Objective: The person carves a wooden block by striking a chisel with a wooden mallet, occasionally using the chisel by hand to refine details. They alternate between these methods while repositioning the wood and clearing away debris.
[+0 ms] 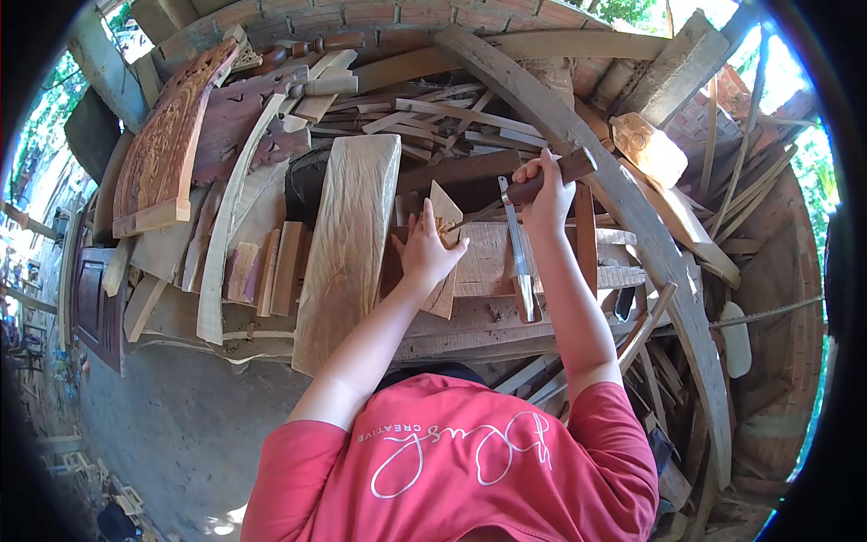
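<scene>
My left hand [428,250] steadies a small pointed piece of pale wood [441,299], its thumb reaching to the right across it and its fingers along the left side. A yellow-brown patch shows on the wood between thumb and fingers. In my right hand [547,192], fingers wrapped round, is a dark-handled carving tool [521,191]; its thin blade points left toward the wood by my left thumb. Just below that hand lies a long, bright metal blade [517,242] on a thick wooden block [480,262].
A broad plank [350,230] lies left of my left hand. Carved reddish panels [172,135] lean at the far left. Behind the bench are stacked offcuts [442,117], and a long curved beam [664,237] arches past on the right. Bare floor [194,425] shows at lower left.
</scene>
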The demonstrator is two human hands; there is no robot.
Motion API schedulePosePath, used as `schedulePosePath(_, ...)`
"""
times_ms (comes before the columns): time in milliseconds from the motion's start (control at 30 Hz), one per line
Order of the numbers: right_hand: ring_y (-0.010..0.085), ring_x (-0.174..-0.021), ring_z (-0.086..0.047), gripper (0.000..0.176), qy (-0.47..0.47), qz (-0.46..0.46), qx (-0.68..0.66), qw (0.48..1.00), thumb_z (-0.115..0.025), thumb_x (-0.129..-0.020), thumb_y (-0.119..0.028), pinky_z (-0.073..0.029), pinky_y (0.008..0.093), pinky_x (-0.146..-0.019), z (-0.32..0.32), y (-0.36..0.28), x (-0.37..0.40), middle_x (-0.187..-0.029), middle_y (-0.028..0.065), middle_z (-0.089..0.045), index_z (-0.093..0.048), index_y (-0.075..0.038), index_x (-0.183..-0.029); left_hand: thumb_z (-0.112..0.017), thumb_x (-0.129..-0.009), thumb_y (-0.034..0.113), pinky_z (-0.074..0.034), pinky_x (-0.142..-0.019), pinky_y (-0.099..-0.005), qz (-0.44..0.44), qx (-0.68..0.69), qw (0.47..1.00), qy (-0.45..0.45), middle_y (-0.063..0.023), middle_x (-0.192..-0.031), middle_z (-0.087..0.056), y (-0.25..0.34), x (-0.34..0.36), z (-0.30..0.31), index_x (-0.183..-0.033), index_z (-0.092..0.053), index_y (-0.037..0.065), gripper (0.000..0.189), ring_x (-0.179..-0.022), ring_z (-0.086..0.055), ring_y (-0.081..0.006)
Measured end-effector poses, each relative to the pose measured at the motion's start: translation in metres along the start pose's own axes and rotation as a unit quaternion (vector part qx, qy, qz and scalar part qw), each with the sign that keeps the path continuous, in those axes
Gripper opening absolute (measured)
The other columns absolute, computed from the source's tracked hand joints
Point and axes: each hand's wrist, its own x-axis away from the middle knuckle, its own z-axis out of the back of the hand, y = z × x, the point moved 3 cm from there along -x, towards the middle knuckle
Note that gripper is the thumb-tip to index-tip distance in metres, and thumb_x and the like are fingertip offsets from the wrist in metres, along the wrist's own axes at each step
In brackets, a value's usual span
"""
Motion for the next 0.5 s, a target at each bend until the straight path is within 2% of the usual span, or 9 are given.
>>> schedulePosePath(167, 0.0163, -0.052, -0.047, 0.019, 0.003, 0.002, 0.016, 1.000, -0.057, -0.081, -0.008, -0.041, 0.0289, -0.051, -0.001, 0.001, 0.001, -0.059, 0.0063, -0.047, -0.042, -0.004, -0.071, -0.062, -0.068, 0.054, -0.013, -0.102, -0.0589, -0.004, 0.000, 1.000, 0.016, -0.0193, -0.134, -0.035, 0.001, 0.001, 0.003, -0.140, -0.007, 0.010, 0.100, -0.129, -0.026, -0.0307)
schedulePosePath(267, 0.0162, -0.052, -0.047, 0.018, -0.012, 0.010, 0.006, 1.000, -0.057, -0.081, -0.007, -0.041, 0.0291, -0.051, -0.004, 0.002, 0.001, -0.059, 0.0066, -0.047, -0.042, -0.004, -0.071, -0.061, -0.070, 0.053, -0.009, -0.102, -0.0604, 0.010, -0.004, 1.000, -0.021, -0.0129, -0.138, -0.031, 0.005, 0.003, 0.007, -0.140, -0.005, 0.008, 0.101, -0.132, -0.021, -0.0281)
schedulePosePath(500, 0.0146, -0.052, -0.050, 0.017, -0.068, 0.034, 0.084, 0.994, -0.057, -0.081, -0.010, -0.041, 0.0270, -0.052, -0.021, 0.001, 0.006, -0.058, 0.0047, -0.051, -0.048, -0.003, -0.068, -0.061, -0.069, 0.053, -0.008, -0.102, -0.0614, -0.001, -0.001, 1.000, -0.014, -0.0137, -0.138, -0.031, 0.002, 0.000, 0.001, -0.140, -0.005, 0.009, 0.101, -0.131, -0.022, -0.0283)
